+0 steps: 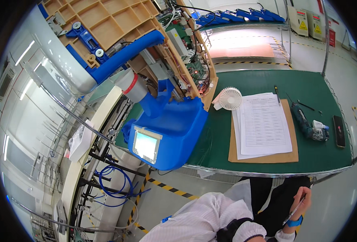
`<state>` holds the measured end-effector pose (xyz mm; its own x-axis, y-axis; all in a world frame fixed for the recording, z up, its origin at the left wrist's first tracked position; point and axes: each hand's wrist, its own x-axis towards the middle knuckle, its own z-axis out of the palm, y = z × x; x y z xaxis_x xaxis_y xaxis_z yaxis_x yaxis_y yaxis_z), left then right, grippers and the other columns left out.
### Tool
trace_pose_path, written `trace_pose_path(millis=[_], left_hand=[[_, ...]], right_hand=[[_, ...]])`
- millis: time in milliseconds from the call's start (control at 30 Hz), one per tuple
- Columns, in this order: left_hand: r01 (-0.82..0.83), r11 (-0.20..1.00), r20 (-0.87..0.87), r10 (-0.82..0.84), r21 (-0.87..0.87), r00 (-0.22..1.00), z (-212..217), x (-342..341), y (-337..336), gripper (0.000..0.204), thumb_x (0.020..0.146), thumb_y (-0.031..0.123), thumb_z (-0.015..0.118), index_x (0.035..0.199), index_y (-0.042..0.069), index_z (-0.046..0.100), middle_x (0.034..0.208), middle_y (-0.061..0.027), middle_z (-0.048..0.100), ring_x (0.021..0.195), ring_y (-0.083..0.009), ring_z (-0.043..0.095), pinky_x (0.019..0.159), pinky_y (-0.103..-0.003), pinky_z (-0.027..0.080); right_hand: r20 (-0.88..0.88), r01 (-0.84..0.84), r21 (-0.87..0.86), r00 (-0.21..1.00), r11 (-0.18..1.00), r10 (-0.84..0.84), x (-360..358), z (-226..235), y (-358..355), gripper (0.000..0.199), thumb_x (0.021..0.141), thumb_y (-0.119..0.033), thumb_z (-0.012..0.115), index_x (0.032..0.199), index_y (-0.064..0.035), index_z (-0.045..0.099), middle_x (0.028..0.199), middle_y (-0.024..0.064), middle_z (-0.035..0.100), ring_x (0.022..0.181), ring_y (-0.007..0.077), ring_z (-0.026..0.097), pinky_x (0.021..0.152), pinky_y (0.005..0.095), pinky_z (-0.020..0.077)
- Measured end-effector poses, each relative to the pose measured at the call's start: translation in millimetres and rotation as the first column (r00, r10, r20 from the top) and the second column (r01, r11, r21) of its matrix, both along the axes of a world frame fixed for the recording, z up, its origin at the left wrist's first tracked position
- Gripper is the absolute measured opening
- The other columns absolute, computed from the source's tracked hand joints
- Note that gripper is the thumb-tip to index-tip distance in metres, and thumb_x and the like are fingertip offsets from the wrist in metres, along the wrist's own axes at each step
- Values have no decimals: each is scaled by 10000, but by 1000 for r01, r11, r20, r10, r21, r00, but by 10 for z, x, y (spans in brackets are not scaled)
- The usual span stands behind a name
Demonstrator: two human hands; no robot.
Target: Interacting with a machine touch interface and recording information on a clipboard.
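Observation:
My right hand (pixel 303 200), a blue band at its wrist, is low at the right, just off the green worktable's front edge. Its fingers are closed around a thin silvery object (pixel 295 210), seen nearly edge-on, so I cannot make out its kind. My left arm (pixel 249 230) shows only as a white sleeve with a black cuff at the bottom; the hand is out of the picture. On the table (pixel 211 151), closest to my right hand, lie printed sheets (pixel 265 125) on a brown board (pixel 263 157).
Beside the sheets are a small fan (pixel 230 98), a pen (pixel 277 95), a cordless screwdriver (pixel 307 123), a small white bottle (pixel 320 125) and a phone (pixel 339 131). A blue machine housing with a lit screen (pixel 146 145) overhangs the table's left. Blue tubing (pixel 116 179) hangs below.

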<state>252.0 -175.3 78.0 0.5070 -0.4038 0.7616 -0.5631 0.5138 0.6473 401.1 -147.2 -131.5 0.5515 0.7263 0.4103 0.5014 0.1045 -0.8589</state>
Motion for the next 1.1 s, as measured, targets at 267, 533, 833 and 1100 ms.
trace_pose_path(millis=[267, 533, 833, 1100], left_hand=[[78, 997, -21, -78, 22, 997, 65, 44, 1, 361, 1017, 268, 508, 1190, -46, 552, 1176, -285, 537, 1042, -439, 538, 851, -476, 442], [136, 990, -16, -135, 23, 991, 40, 106, -36, 362, 1016, 265, 506, 1192, -48, 551, 1167, -286, 543, 1037, -440, 541, 850, -477, 443], [155, 988, -16, -155, 19, 988, 52, 112, -68, 363, 1014, 261, 504, 1195, -50, 550, 1157, -287, 550, 1032, -441, 544, 849, -477, 444], [147, 989, -20, -146, 24, 989, 51, 91, -66, 364, 1012, 258, 503, 1197, -52, 549, 1148, -288, 556, 1027, -442, 547, 848, -478, 445]], right_hand=[[-2, -29, -5, 1000, 1000, 29, -122, 230, 13, 58, 938, -47, 629, 899, -12, 602, 682, 7, 520, 568, 60, 442, 514, 224, 347], [-9, -16, -6, 1000, 1000, 16, -109, 265, 8, 55, 939, -50, 630, 901, -18, 608, 664, 9, 514, 571, 64, 443, 518, 225, 342], [10, -12, 9, 1000, 1000, 12, -97, 252, 12, 42, 933, -41, 634, 908, -14, 614, 671, 11, 528, 571, 69, 454, 522, 225, 356], [-3, -22, -12, 1000, 1000, 22, -92, 257, 6, 44, 933, -41, 634, 904, -16, 614, 668, 7, 521, 572, 71, 446, 525, 230, 350]])
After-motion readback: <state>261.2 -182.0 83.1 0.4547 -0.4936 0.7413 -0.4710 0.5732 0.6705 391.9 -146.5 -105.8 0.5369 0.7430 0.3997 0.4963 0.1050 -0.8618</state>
